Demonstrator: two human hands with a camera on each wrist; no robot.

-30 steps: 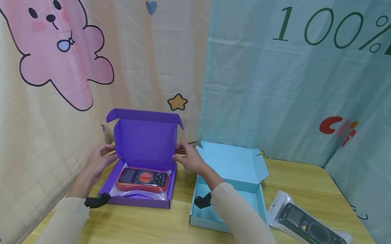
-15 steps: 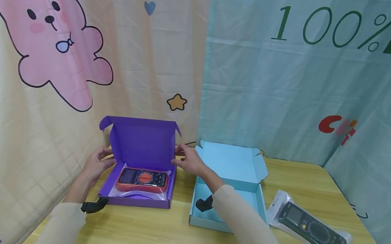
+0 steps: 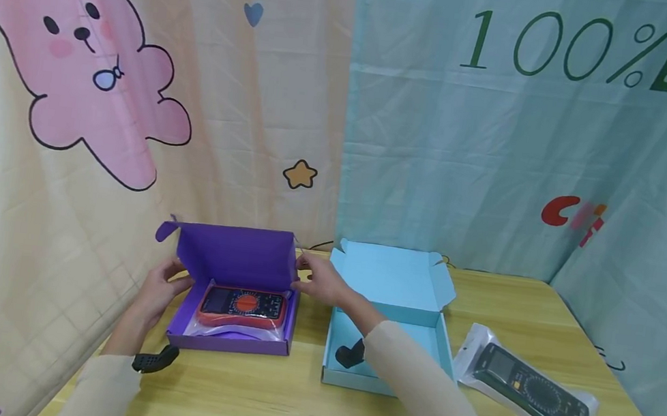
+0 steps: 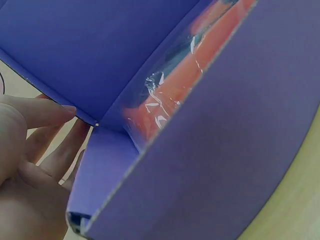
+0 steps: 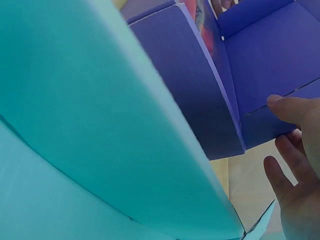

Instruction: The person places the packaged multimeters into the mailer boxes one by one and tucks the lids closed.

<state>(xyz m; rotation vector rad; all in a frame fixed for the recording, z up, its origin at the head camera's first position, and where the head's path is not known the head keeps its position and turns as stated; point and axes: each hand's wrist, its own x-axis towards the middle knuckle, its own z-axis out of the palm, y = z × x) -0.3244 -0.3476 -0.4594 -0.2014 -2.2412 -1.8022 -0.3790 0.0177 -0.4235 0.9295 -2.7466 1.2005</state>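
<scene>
A purple cardboard box (image 3: 231, 343) stands with its lid (image 3: 235, 255) up and leaning back. Inside lies a red multimeter (image 3: 213, 318) wrapped in clear plastic. My left hand (image 3: 158, 292) pinches the lid's left side flap low down; in the left wrist view its thumb (image 4: 55, 112) lies on the inner face and the fingers sit outside. At the right side of the lid, my right hand (image 3: 325, 281) pinches the other side flap. In the right wrist view the right thumb (image 5: 290, 107) rests on the flap's inside, with fingers behind.
Right beside it is an open light-blue box (image 3: 360, 381), its lid folded back, under my right forearm. A dark green multimeter (image 3: 535, 393) in a clear bag lies farther right on the wooden table (image 3: 261, 406). Curtains (image 3: 470, 148) hang close behind and along the left.
The purple lid has tipped farther back, its top edge dropping lower. Both hands have stayed at its sides, moving down slightly. The light-blue box and both multimeters have kept their places.
</scene>
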